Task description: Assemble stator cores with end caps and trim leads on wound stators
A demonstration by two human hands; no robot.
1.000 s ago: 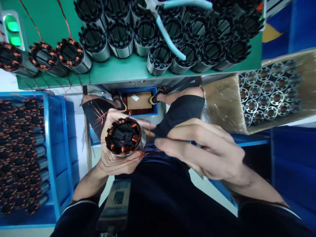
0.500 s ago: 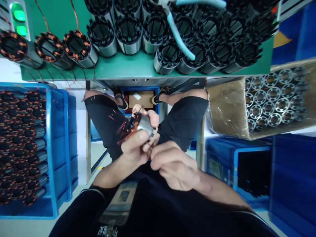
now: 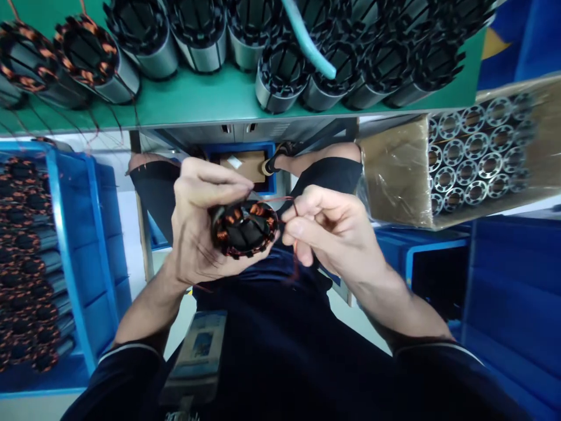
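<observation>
A motor stator [image 3: 248, 233] with black slot insulation and copper windings sits in my left hand [image 3: 197, 216], its round end facing up toward me. The fingers and thumb wrap around its side, and several loose wires trail over the palm. Close by on the right, my right hand [image 3: 328, 228] pinches a thin copper wire [image 3: 294, 204] that runs from the stator's rim. Both hands are above my lap, below the bench edge. The stator's lower body is hidden by the left hand.
On the green bench [image 3: 210, 96] stand several unwound stators [image 3: 280, 79] and wound ones [image 3: 94, 61]; a light-blue tool handle [image 3: 311, 47] lies over them. A blue crate [image 3: 72, 234] of wound stators is at left. At right are a carton [image 3: 394, 169] of metal cores and blue bins [image 3: 409, 248].
The stator has turned so its wound end faces up, and my left hand now cups it from the left. My right hand has moved up beside its rim. The view has shifted slightly.
</observation>
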